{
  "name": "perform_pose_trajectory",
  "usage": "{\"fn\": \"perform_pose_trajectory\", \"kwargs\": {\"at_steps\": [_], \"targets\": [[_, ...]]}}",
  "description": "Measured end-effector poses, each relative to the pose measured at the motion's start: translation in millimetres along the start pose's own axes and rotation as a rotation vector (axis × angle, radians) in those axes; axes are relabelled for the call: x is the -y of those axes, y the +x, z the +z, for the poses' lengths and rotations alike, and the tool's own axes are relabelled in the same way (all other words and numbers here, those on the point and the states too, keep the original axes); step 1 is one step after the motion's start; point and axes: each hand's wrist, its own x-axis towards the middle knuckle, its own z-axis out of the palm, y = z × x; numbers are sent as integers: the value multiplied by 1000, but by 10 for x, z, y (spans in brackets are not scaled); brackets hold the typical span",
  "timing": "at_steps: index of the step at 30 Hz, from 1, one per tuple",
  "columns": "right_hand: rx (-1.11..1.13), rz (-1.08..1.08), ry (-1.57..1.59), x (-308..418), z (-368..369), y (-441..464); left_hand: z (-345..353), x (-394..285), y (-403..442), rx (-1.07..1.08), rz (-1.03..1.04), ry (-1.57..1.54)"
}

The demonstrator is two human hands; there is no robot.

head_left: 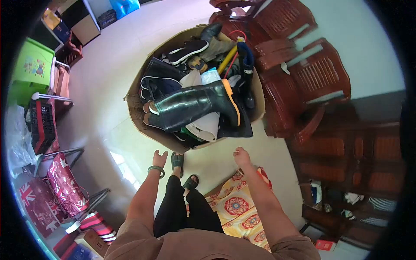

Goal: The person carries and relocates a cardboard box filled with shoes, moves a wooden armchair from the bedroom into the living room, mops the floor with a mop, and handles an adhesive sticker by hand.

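My left hand (160, 158), with a dark bangle at the wrist, is held in the air in front of the large cardboard box (133, 113). Its thumb and fingers are apart, and it holds nothing. On the other side, my right hand (241, 156) has its fingers curled in, with no object showing in it. Neither hand touches the box. Shoes and boots fill it in a heap. A tall black rubber boot (190, 104) with an orange-edged sole lies across the top. Behind it are a black shoe (188, 51), a blue-topped boot (246, 60) and a yellow tube (227, 58).
Dark red wooden chairs (299, 82) stand right of the box, close to its side. A patterned yellow cloth (236, 203) lies on the floor by my feet. Along the left are a green plastic box (32, 65), folding chairs and a red patterned bag (65, 186).
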Motion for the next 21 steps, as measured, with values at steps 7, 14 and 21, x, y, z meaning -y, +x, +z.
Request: {"fn": "perform_pose_trajectory", "kwargs": {"at_steps": [7, 14, 21], "targets": [[257, 723, 605, 481, 192, 637, 183, -335, 390, 174, -483, -536], [453, 1040, 1003, 257, 267, 979, 637, -891, 265, 189, -586, -562], [732, 597, 1058, 89, -14, 655, 1063, -934, 230, 140, -373, -487]]}}
